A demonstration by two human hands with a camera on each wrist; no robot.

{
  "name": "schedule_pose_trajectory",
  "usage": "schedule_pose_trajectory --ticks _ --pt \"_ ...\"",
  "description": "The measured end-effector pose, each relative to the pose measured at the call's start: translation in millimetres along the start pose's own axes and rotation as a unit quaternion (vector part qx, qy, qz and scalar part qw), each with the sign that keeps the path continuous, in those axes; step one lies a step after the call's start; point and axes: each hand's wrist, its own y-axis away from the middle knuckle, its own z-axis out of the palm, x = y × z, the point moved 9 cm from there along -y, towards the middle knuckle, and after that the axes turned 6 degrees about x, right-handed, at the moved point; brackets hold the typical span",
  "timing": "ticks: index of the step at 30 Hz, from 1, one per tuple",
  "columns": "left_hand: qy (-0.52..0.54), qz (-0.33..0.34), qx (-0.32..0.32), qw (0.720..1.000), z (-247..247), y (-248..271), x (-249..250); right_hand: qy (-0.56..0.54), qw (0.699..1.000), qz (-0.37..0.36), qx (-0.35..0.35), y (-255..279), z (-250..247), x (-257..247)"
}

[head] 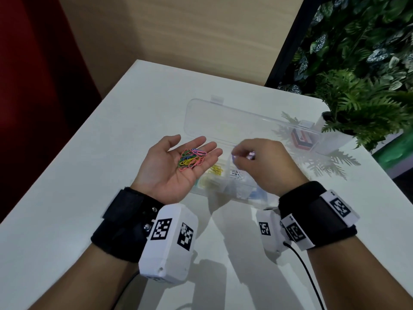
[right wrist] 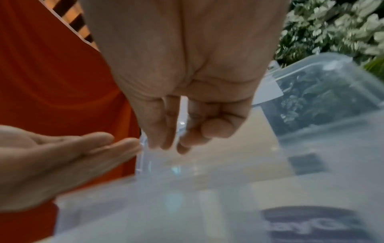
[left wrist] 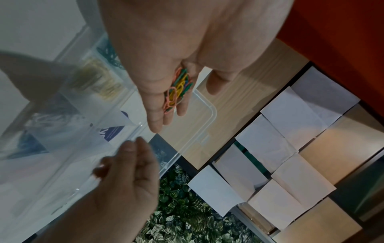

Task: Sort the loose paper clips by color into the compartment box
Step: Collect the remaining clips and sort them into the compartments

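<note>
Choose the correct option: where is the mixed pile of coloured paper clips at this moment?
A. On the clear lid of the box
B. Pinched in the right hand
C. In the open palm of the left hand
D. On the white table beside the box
C: in the head view the mixed pile of coloured paper clips lies on the upturned palm of the left hand, held above the clear plastic compartment box.

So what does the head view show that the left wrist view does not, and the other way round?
Only the head view shows the white table, the potted fern and both wrist cameras. Only the left wrist view shows dark green clips in a compartment. Both show the left hand palm up carrying mixed clips, the right hand over the clear box, and yellow clips.
</note>
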Motion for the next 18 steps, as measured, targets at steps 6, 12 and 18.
schedule_pose_trajectory --ticks 6,12,18 --pt "-0.007 -0.023 -0.047 0.999 11.9 2.2 -19.0 0.004 0.995 -0.087 -0.038 -4.1 4.9 -50.1" --pt "-0.021 -0.032 -0.048 0.998 11.5 2.6 -23.9 0.056 0.991 -0.085 -0.088 -4.9 15.9 -52.0" --pt "-0.040 -0.023 -0.016 0.999 5.8 -0.2 -23.1 0.008 0.996 -0.055 -0.067 -9.0 8.5 -46.0"
